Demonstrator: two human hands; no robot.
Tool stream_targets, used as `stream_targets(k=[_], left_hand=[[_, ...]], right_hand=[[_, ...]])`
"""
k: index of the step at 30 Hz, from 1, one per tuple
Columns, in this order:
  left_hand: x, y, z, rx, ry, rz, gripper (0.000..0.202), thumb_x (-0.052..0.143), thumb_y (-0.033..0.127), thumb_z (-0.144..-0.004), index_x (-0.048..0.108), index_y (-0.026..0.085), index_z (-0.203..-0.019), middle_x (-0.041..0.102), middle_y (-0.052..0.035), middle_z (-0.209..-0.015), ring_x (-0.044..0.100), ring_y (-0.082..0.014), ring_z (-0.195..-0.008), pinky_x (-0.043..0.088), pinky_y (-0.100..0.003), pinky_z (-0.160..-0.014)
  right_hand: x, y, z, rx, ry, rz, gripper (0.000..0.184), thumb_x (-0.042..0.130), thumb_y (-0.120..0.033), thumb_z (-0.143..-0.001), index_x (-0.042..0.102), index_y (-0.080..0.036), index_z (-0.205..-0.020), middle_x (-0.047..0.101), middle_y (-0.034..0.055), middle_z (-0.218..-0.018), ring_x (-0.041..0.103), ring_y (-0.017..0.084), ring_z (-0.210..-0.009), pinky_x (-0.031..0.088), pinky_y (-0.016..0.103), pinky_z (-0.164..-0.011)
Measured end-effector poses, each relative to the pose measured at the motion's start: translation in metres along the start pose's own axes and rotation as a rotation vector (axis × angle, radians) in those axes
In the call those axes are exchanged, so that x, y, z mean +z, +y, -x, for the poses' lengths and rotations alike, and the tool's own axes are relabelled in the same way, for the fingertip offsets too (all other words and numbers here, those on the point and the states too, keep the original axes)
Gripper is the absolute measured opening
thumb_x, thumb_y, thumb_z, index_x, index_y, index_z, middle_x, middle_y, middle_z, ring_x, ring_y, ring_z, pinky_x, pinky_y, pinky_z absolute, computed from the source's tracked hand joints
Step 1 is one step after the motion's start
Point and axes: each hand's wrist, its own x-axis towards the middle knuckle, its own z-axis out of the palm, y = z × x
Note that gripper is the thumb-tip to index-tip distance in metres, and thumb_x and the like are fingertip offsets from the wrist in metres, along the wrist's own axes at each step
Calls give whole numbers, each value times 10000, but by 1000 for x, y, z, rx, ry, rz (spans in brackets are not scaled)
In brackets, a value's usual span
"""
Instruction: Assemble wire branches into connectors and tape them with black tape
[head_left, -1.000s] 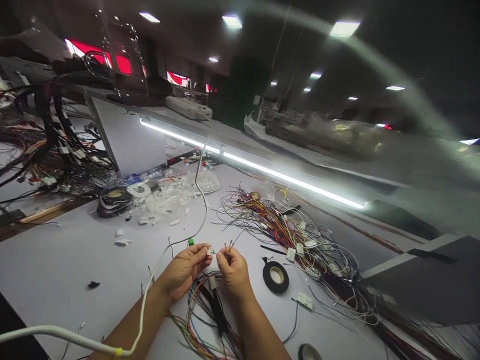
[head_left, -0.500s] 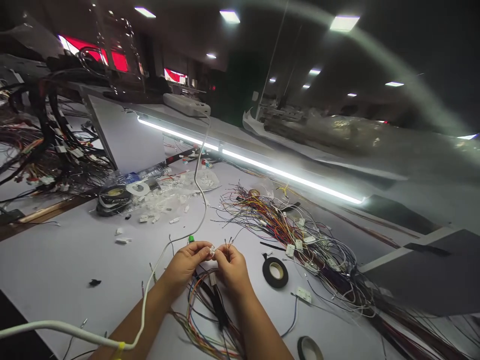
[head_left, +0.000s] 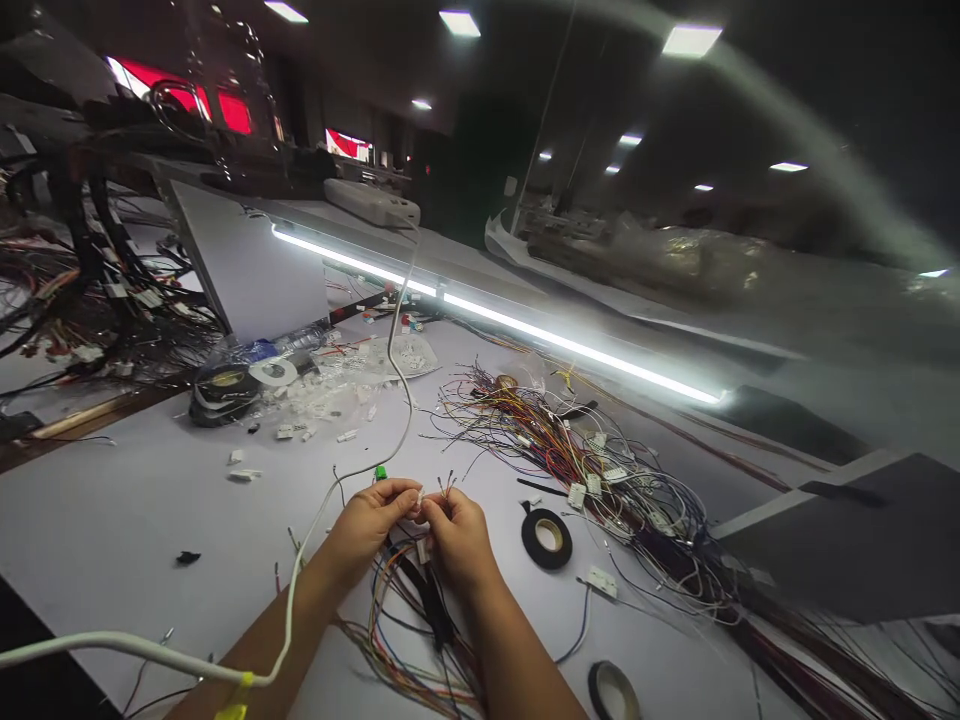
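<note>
My left hand [head_left: 375, 522] pinches a small white connector [head_left: 420, 496] between thumb and forefinger, mostly covered by the fingertips. Against it, my right hand [head_left: 459, 530] is closed on thin wires [head_left: 448, 484], whose metal-tipped ends stick up above the fingers. Below both hands lies a wire harness [head_left: 431, 600] with black wrapping and loops of orange, green and blue wire. A green connector [head_left: 381, 472] shows just behind my left fingers.
Black tape rolls [head_left: 547, 538] lie to the right, beside a white connector block [head_left: 602, 582]. A large wire bundle [head_left: 562, 450] stretches across the right side. A white cable [head_left: 409, 400] hangs in front, crossing my left forearm. Plastic bags [head_left: 300, 385] lie at back left.
The fingertips have closed further over the white connector, so less of it shows. Both hands stay together in nearly the same place; the whole view has shifted slightly.
</note>
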Motion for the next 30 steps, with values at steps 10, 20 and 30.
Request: stream_targets(k=[10, 20, 30], left_hand=[[7, 17, 8, 249, -76, -436, 195, 685, 393, -773, 767, 217, -798, 632, -76, -959, 565, -235, -948, 431, -296, -867], [1, 10, -1, 230, -2, -376, 281, 654, 449, -784, 705, 196, -674, 637, -51, -834, 539, -210, -833, 409, -263, -789], [3, 4, 4, -27, -24, 57, 254, 707, 398, -769, 719, 159, -853, 661, -26, -788, 568, -148, -733, 449, -255, -721]], right_hand=[[-6, 0, 1, -201, 99, 490, 135, 535, -248, -851, 634, -209, -769, 667, 32, -770, 579, 172, -702, 386, 263, -634], [-8, 0, -4, -197, 59, 167, 106, 641, -276, -747, 669, -184, -790, 581, 16, -843, 505, 131, -678, 404, 240, -614], [-7, -11, 0, -312, 12, 200, 87, 599, -228, -810, 676, -204, -775, 584, 16, -815, 535, 150, -773, 421, 258, -720]])
